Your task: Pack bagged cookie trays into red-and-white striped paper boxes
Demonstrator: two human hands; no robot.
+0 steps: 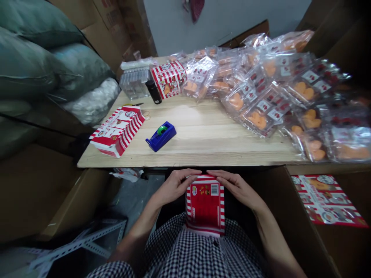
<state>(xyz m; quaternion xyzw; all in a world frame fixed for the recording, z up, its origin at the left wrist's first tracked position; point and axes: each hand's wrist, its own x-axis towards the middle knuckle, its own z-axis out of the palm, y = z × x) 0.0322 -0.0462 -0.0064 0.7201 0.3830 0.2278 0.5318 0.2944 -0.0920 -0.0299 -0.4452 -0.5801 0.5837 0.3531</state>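
Your left hand (174, 188) and right hand (237, 189) both sit on a flat red-and-white striped carton (205, 206); it stands just below your fingers (191, 173), upright against your gingham shirt (185, 251), with its barcode panel near them; the fingers of each hand lie together and curl over the carton's top edge, clamped on it, their tips nearly meeting at the middle; just beyond your fingers runs the near edge of the pine tabletop (199, 156); ahead and to the left of them, a blue tape dispenser (160, 136) sits on it, with a folded striped carton (117, 131) further left; further ahead stands an assembled striped box (168, 78), beside a black bottle (153, 92) and a stack of clear plastic trays (135, 83); ahead and to the right, clear plastic bags of orange heart-shaped items (261, 116) lie heaped across the tabletop; well to the right of your fingers, a flat printed carton sheet (327, 200) rests on a cardboard box (304, 247); far to the left, green stuffed sacks (37, 65) are piled.
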